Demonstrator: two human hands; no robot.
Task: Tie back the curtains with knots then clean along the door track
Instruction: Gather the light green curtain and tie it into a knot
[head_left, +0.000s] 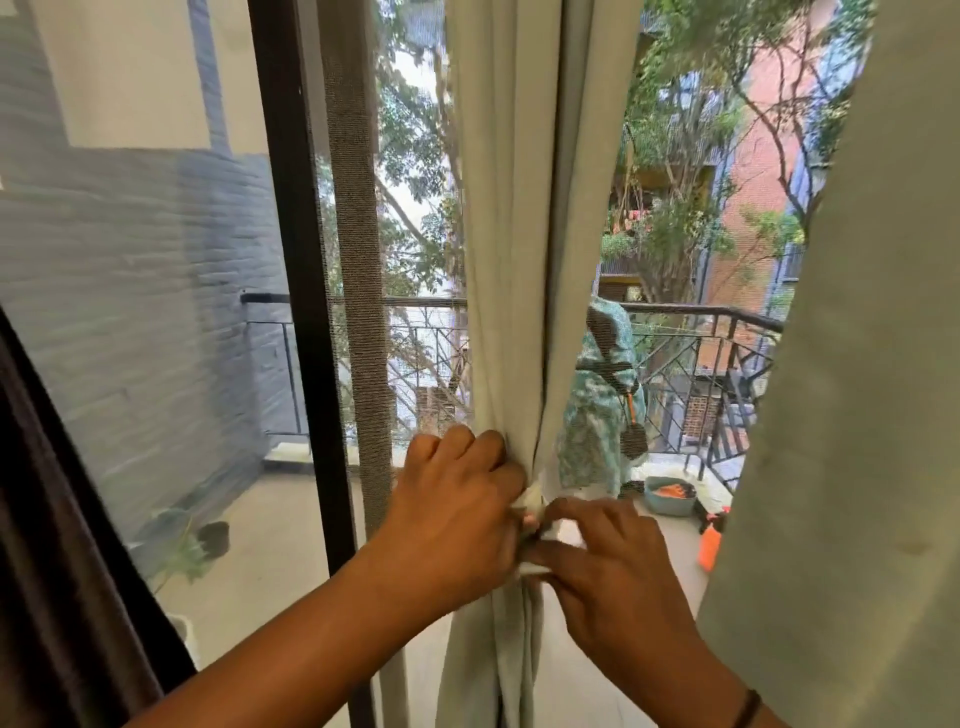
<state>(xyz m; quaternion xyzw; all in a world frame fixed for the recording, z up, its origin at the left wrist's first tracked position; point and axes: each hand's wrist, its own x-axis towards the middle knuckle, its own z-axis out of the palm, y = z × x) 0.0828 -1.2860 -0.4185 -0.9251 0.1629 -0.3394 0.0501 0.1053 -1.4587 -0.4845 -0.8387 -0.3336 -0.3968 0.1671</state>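
1. the pale grey-green fabric curtain (511, 260) hangs at the middle of the doorway and is gathered into a narrow waist low in the view, where a small white strip of tie cloth (563, 535) is worked against it.
2. the gathered folds are gripped by the left hand (457, 519), its fingers curled round them; the white strip is pinched by the right hand (613, 566), fingers closed on it.
3. a second pale curtain panel (852, 415) hangs at the right edge, apparently not yet tied.
4. the dark metal door frame (306, 291) stands left of the curtain, with the balcony railing (717, 332) beyond.
5. risk, as judged: the bundle could spread if the left grip loosens before the knot is drawn tight; a short strip could slip free.
6. the knot itself is hidden between the hands; the door track is out of view; motion blur softens the fingertips.
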